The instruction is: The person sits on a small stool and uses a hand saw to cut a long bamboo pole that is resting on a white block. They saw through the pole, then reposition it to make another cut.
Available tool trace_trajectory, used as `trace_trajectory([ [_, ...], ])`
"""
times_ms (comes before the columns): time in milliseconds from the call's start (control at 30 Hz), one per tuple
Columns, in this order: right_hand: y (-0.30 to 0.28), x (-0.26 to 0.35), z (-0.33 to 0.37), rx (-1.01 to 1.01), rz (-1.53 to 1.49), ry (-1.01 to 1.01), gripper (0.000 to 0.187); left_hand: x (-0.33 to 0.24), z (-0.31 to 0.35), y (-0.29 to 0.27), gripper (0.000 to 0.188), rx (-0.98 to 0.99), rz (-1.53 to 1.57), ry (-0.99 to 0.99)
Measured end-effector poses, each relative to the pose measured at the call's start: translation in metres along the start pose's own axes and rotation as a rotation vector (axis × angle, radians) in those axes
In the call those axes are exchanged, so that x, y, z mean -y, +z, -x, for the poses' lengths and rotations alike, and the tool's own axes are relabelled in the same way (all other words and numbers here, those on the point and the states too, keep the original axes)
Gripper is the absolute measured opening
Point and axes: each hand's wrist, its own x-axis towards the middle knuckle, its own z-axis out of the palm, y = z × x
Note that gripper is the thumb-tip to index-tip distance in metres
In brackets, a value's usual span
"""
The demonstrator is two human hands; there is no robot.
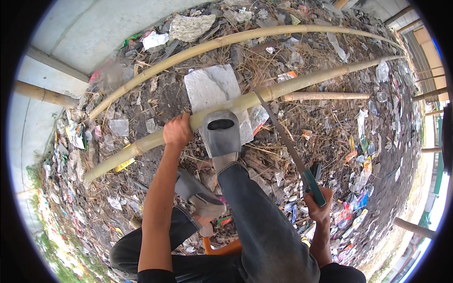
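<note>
A thick greenish-yellow bamboo pole [302, 84] runs slantwise from lower left to upper right across a pale concrete slab [212, 85]. My left hand [178, 130] is wrapped round the pole, left of the slab. My foot, in a grey slide sandal [222, 133], presses on the pole over the slab. In my right hand [318, 203] is the dark green handle of a handsaw [284, 137]. Its long brownish blade lies across the pole, right of the slab, the tip reaching beyond the far side. Whether the teeth have cut in is too small to tell.
Another long bamboo pole [226, 40] curves across the far side. A shorter bamboo piece [325, 95] lies to the right. Plastic scraps and dry straw litter the ground. A rough stone [192, 28] sits near the grey wall [89, 28]. Something orange [224, 247] shows beneath me.
</note>
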Motion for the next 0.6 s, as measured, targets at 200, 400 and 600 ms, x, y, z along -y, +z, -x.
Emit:
trace_trajectory([
  [200, -0.013, 0.012, 0.018, 0.013, -0.023, 0.028, 0.02, 0.002, -0.001, -0.005, 0.032, 0.025, 0.021, -0.005],
  [400, -0.008, 0.001, 0.026, -0.083, -0.017, 0.069, 0.02, 0.002, -0.002, -0.002, 0.035, 0.007, 0.04, 0.009],
  [600, 0.019, 0.002, -0.014, -0.017, -0.084, 0.071, 0.021, 0.009, 0.004, 0.001, 0.034, -0.023, -0.011, 0.015],
])
